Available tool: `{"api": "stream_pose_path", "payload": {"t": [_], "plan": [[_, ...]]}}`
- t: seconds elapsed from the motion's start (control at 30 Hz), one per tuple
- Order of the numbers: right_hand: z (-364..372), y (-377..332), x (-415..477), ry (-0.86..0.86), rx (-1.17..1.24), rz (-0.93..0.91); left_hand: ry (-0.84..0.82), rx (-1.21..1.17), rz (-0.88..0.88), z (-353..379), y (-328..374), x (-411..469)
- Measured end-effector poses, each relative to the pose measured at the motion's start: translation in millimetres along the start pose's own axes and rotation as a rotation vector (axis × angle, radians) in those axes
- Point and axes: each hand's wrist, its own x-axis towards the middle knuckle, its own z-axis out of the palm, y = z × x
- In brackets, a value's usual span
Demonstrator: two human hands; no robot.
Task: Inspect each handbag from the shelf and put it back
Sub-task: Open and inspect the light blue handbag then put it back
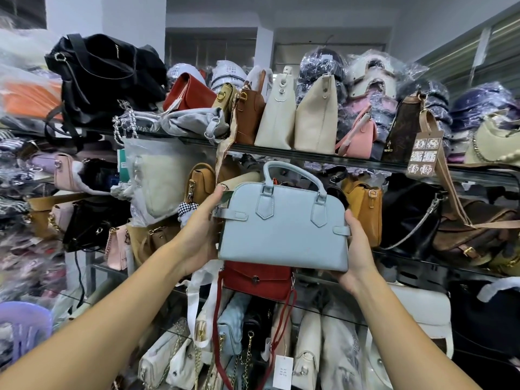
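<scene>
**Light blue handbag held up in front of the middle shelf**

At the far left, a black backpack (104, 77) sits on the top glass shelf (309, 153). Below it, a cream bag in a plastic cover (160, 181) leans beside a tan bag (201, 178).

Next comes the person's left hand (202, 235). It grips the left end of the light blue handbag (284, 235), and its fingers reach up to the top left corner. The handbag is in the air between the two hands, well off any shelf, with its front side to the person and its two handles standing up. Its long axis runs from left to right and drops a little toward the right. The right hand (356, 254) holds the lower right corner, with the thumb on the front near the side tab and the other fingers hidden behind. This hand is lower, so I judge that it carries more of the weight.

Directly under the handbag a red bag (257, 280) lies on the shelf below, and just to the right stands a mustard crossbody bag (365, 209).

The place for the return seems to be straight behind the handbag, between the tan bag and the mustard one. It would go in forward, away from both hands equally, but the handbag itself hides this place.
</scene>
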Motion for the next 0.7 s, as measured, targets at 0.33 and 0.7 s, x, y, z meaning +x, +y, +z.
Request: {"api": "stream_pose_path", "payload": {"t": [0.33, 0.7], "plan": [[1.4, 1.8, 0.9, 0.01, 0.063, -0.048, -0.038, -0.038, 0.041, -0.4, 1.9, -3.4], [-0.6, 1.0, -3.8, 0.031, 0.028, -0.039, -0.042, 0.001, 0.098, 2.7, -3.6, -2.8]]}}
